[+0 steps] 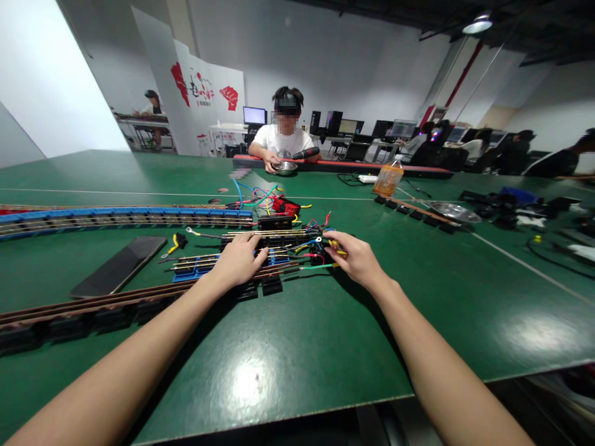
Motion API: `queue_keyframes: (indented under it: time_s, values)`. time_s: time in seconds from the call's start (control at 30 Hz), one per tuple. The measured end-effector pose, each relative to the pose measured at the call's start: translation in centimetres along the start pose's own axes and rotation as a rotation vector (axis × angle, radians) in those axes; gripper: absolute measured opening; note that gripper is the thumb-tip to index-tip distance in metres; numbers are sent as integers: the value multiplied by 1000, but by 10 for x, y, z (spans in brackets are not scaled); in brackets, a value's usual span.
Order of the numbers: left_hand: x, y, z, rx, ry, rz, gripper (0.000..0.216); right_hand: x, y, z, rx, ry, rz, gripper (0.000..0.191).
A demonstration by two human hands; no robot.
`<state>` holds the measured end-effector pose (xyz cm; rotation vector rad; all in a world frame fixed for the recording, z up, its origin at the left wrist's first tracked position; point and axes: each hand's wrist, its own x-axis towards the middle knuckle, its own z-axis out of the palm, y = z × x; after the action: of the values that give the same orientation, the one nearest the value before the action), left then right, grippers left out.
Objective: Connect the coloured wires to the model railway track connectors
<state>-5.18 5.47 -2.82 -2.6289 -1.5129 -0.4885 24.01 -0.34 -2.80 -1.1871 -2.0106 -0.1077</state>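
My left hand [240, 259] lies over a block of parallel metal conductor bars in black and blue holders [193, 265]. Its fingers are stretched out and the thumb stands apart. At the right end of the bars, my right hand [356, 257] is closed, pinching a yellow wire [338, 249] whose end is partly hidden by the fingers. Close by are a ring terminal [318, 240], a red-sleeved wire [312, 255] and a green wire [318, 267]. Long brown bars [116, 303] in black holders run left from under my left forearm.
A phone [118, 266] and a short yellow cable piece [174, 244] lie left. Behind are a curved blue rail [125, 218] and a red part [286, 206] among wires. A bottle [389, 178] and metal dish [453, 212] stand right. Opposite, a person [283, 139] holds a bowl [285, 168].
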Motion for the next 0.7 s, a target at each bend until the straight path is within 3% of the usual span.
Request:
queue_keyframes:
  time_s: [0.23,0.43,0.7]
  values:
    - [0,-1,2,11,0,-2,53,2,-8,-6,11,-67,9,48]
    - [0,-1,2,3,14,12,52,0,-9,-3,-76,-186,-52,48]
    - [0,0,2,33,13,4,49,1,-15,-4,-212,-230,-121,52]
